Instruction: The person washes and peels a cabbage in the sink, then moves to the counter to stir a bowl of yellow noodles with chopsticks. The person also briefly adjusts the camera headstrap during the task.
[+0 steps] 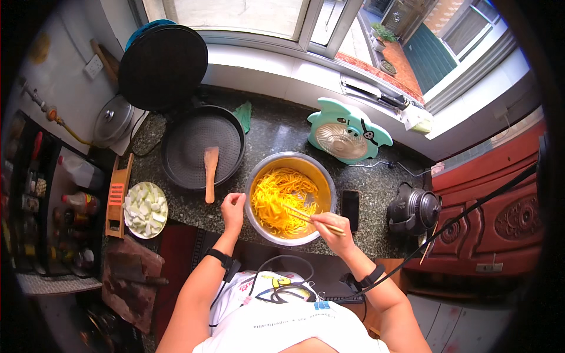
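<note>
In front of me a steel mixing bowl (327, 176) stands on the speckled stone counter, holding yellow-orange vegetable shreds (282, 187). My right hand (336, 229) grips a pair of chopsticks (296, 212) at the bowl's near right side, their tips among the shreds. Some shreds around the tips are blurred. At the left rim is my left hand (233, 212), fingers curled and thumb by the edge; whether it grips the rim cannot be seen. A black smartphone (350, 211) lies just right of the bowl.
Behind left, an electric griddle pan (185, 141) has its lid (163, 66) raised and a wooden spatula (211, 176) inside. Further left are a bowl of pale vegetable pieces (145, 209) and a wooden grater (115, 198). A turquoise fan (342, 137) and a kettle (412, 209) stand right.
</note>
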`<state>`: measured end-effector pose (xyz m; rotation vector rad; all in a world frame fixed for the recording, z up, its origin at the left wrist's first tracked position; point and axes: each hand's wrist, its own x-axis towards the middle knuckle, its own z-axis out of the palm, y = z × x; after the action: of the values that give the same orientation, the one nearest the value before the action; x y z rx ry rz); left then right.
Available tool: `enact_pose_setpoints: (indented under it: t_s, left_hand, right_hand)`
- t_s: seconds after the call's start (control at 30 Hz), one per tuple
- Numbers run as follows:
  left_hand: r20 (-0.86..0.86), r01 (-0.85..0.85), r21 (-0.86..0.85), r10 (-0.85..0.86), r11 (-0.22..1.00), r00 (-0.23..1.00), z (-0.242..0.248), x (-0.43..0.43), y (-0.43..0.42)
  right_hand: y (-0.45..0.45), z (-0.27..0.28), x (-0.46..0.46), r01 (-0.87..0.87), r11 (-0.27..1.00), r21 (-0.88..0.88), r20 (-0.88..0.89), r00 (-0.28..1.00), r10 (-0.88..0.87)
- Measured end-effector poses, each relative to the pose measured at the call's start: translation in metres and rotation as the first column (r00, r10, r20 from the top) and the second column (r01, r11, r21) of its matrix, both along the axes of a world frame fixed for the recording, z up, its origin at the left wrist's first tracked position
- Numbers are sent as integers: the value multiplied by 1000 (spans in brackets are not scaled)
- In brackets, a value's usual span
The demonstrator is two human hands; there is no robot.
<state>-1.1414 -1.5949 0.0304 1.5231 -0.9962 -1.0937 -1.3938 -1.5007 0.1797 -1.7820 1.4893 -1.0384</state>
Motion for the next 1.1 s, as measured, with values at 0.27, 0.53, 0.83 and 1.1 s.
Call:
enact_pose_setpoints:
  t_s: [0.27,0.53,0.83,1.1]
  left_hand:
    - [-84,134,201,-120,970,989,40,34,17]
    - [-251,171,-141,-202,975,947,214,41,32]
    - [803,989,-121,-578,83,147,409,13,49]
    - [997,988,-54,56,143,46,422,-17,57]
  right_hand:
    - [-14,-49,28,-138,990,9,-232,963,136]
    - [-11,-15,-6,259,966,5,-36,965,-259]
    - [-4,-12,-12,158,987,-40,-141,977,-162]
    - [-2,-7,-11,152,986,-66,-114,981,-159]
